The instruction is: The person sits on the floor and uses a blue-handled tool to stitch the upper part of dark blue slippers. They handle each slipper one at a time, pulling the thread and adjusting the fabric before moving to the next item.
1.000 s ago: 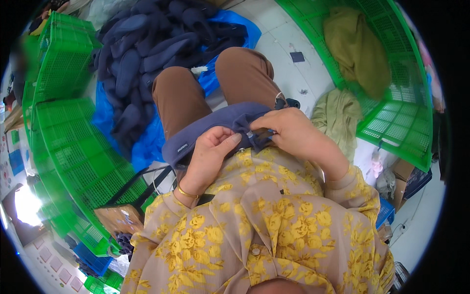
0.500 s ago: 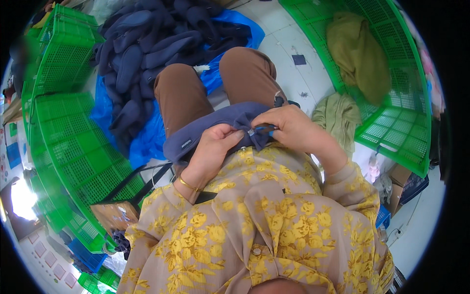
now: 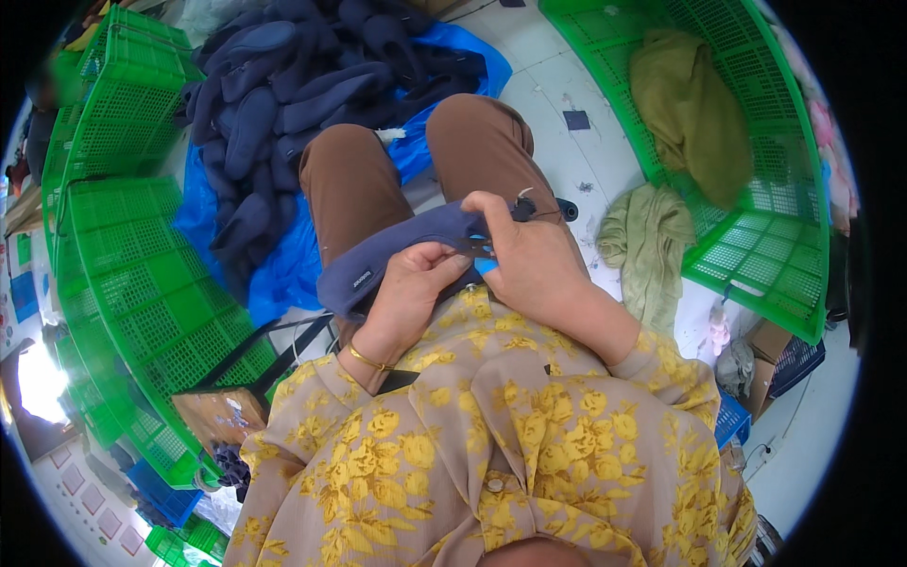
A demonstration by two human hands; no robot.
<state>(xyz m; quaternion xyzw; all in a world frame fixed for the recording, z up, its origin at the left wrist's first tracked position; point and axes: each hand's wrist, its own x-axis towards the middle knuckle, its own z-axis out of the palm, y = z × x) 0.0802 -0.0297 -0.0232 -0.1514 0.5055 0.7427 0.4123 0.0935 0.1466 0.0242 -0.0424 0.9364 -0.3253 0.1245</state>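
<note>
A dark blue padded fabric piece (image 3: 406, 239) lies across my lap, long and rounded, with a small pale printed mark near its left end. My left hand (image 3: 416, 288) is closed on its lower edge, thumb and fingers pinched together. My right hand (image 3: 534, 265) is wrapped round its right end, index finger over the top and thumb below. Between the two hands shows a small dark and bright blue bit (image 3: 484, 253); my fingers hide most of it, and I cannot make out what it is.
A heap of similar dark blue padded pieces (image 3: 283, 94) lies on a blue plastic sheet (image 3: 283, 283) beyond my knees. Green crates (image 3: 161, 274) stand at left. At right, another green crate (image 3: 756, 288) holds olive cloth (image 3: 690, 113), with pale green cloth (image 3: 647, 246) beside it.
My right hand has turned and spread over the right end of the fabric piece, its index finger now over the top. The gathered fabric there is less bunched. My left hand stays put.
</note>
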